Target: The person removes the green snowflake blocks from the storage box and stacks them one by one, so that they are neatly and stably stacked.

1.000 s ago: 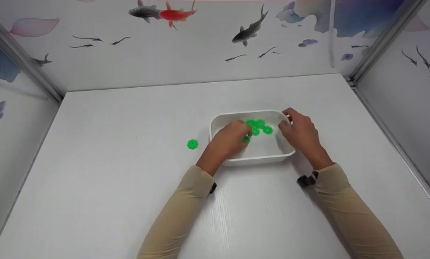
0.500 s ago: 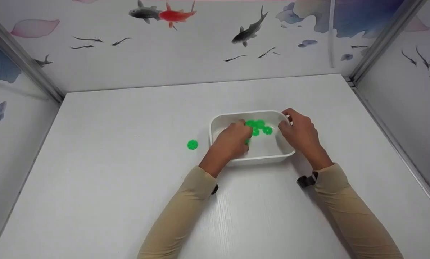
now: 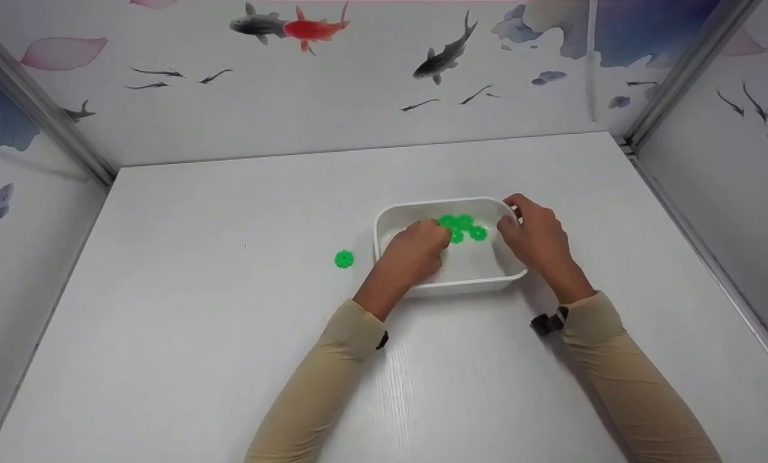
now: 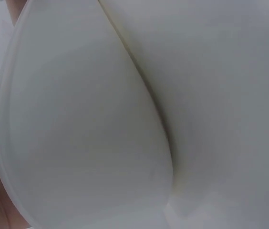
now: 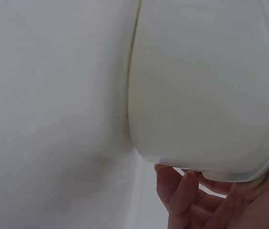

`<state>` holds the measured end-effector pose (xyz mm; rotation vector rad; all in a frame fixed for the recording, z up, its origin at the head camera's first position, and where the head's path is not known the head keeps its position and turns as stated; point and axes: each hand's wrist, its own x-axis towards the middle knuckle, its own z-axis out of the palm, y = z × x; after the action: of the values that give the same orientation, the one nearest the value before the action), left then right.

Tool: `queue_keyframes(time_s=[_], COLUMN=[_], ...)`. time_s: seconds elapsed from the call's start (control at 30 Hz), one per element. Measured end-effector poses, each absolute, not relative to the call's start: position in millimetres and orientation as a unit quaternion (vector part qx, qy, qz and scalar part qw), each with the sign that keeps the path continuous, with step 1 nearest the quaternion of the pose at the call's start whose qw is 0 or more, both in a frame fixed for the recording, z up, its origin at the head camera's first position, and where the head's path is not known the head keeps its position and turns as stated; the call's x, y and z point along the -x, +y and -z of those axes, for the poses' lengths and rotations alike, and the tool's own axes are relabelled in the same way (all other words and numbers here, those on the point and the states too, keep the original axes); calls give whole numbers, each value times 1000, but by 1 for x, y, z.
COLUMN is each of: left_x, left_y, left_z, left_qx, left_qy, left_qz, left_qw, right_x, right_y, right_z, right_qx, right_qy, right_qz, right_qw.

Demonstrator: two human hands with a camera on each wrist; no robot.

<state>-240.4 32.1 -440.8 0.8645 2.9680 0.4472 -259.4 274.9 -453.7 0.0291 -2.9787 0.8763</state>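
A white plastic tray (image 3: 467, 283) stands on the white table. My left hand (image 3: 416, 251) reaches over its left side with curled fingers and pinches a green snowflake disc (image 3: 442, 255), mostly hidden behind the hand. Several more notched green discs (image 3: 478, 233) lie in the tray, just past those fingers. At the right end, my right hand (image 3: 535, 231) grips the tray rim, thumb inside and fingers outside; the right wrist view shows its fingers (image 5: 184, 191) against the outer corner. The left wrist view mostly shows the tray's outer wall (image 4: 87, 119).
A single green disc (image 3: 344, 259) lies on the table (image 3: 197, 308) just left of the tray. White panels (image 3: 358, 96) painted with fish enclose the table at the back and sides.
My left hand has shifted slightly right inside the tray and turned, so its disc is now almost covered. My right hand and the tray have stayed in place.
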Motion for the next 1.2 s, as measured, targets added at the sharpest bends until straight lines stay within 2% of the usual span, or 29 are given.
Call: queue_keyframes(time_s=[0.27,0.53,0.87,1.2], left_x=[237,239,239,240], left_y=[24,28,28,23], left_z=[435,438,440,443], left_qx=[-273,-279,-281,-304], left_qy=[944,951,949,939], left_qz=[-171,-128,-130,-158], left_qw=[69,44,57,38], right_x=[260,259,260,259], right_y=[275,273,274,274], right_z=[452,449,451,450], right_qx=[-7,-3,-2,-2], right_qy=[-960,-961,-960,-959], right_qz=[-279,-277,-279,-282], right_qw=[17,7,3,3])
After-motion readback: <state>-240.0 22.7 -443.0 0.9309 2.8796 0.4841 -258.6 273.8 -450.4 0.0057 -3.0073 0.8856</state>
